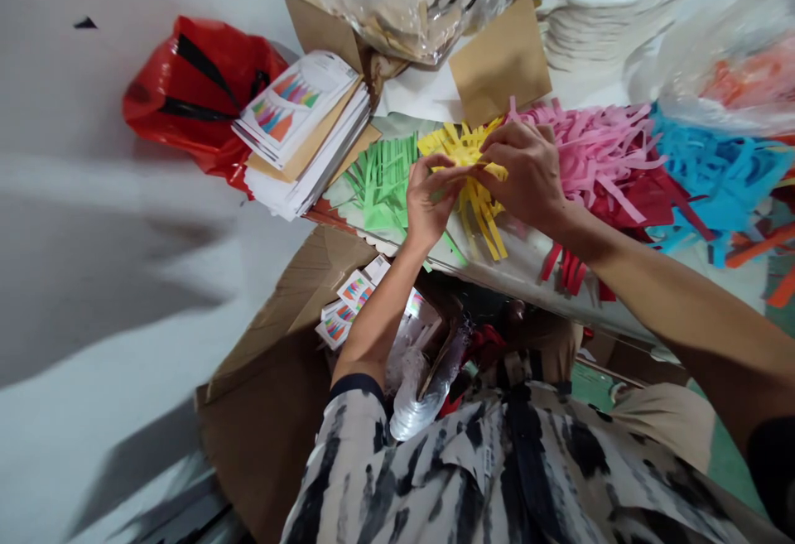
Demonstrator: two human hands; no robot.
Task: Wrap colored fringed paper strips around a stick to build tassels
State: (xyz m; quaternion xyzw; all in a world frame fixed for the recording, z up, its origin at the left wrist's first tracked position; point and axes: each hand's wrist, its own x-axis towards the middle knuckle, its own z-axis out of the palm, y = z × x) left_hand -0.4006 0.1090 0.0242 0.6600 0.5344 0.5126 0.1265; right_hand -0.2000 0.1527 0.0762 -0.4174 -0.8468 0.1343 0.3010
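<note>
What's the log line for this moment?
left hand: holding yellow fringed paper | right hand: holding yellow fringed paper | beside: green fringed paper, pink fringed paper

Yellow fringed paper (478, 225), bunched at the top, with narrow cut strips hanging loose and slightly splayed below. Left hand (433, 200) at its left side, fingers curled, fingertips pressed against the paper. Right hand (525, 175) over its upper right side, knuckles raised, fingers pinching the bunched strips, just beside the left hand.
</note>
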